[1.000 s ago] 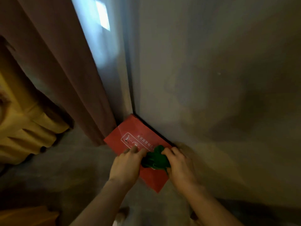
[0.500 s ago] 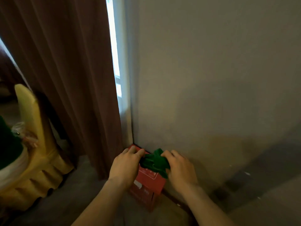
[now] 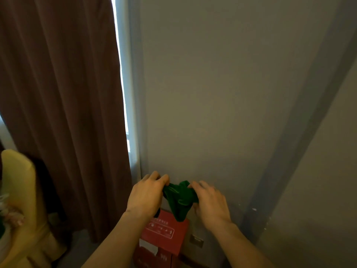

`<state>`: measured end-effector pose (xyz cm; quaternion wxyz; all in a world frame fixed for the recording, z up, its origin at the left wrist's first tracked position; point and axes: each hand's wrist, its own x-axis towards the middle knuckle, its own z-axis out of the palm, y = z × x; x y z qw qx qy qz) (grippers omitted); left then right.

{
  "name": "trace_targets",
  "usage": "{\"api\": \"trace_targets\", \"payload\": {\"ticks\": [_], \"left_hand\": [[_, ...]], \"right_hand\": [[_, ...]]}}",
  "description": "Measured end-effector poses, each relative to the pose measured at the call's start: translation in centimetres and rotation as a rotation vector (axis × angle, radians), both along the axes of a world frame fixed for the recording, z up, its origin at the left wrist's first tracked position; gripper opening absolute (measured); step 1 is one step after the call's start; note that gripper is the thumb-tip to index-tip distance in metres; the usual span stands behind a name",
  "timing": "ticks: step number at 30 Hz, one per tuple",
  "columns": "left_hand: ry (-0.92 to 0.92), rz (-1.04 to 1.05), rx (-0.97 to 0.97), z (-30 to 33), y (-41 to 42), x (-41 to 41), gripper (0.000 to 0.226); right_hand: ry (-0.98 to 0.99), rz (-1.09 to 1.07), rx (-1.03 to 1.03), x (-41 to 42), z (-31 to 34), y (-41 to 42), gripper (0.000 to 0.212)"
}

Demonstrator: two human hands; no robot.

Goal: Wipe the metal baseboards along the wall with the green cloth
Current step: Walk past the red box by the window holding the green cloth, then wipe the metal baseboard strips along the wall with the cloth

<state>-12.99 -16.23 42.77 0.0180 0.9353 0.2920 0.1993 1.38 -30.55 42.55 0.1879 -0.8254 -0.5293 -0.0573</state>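
Note:
A crumpled green cloth (image 3: 180,198) hangs between both hands in front of the grey wall, its lower end drooping down. My left hand (image 3: 147,194) pinches its left end and my right hand (image 3: 210,203) grips its right end. A dark strip of baseboard (image 3: 190,260) shows at the foot of the wall, low in the view, mostly hidden by a red box and my arms. The cloth is held well above it, clear of the wall's base.
A red cardboard box (image 3: 164,236) stands on the floor against the wall, right below the cloth. A small metal plate (image 3: 197,241) sits low on the wall. A brown curtain (image 3: 63,103) hangs at left, with a yellow-covered chair (image 3: 21,206) at the far left.
The view has tilted up and the hands with the cloth have risen from the box top to higher in front of the wall. The cloth now hangs more spread between the hands.

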Motion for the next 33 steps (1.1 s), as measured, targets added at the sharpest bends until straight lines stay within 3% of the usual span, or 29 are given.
{"api": "trace_targets", "payload": {"ticks": [15, 33], "left_hand": [[-0.03, -0.092, 0.058, 3.3, -5.6, 4.6, 0.024], [0.114, -0.189, -0.051, -3.8, -15.6, 15.9, 0.029]], "right_hand": [[-0.056, -0.061, 0.036, 3.9, 2.5, -6.4, 0.042], [0.079, -0.198, -0.044, 12.9, -4.6, -17.8, 0.041]]}}
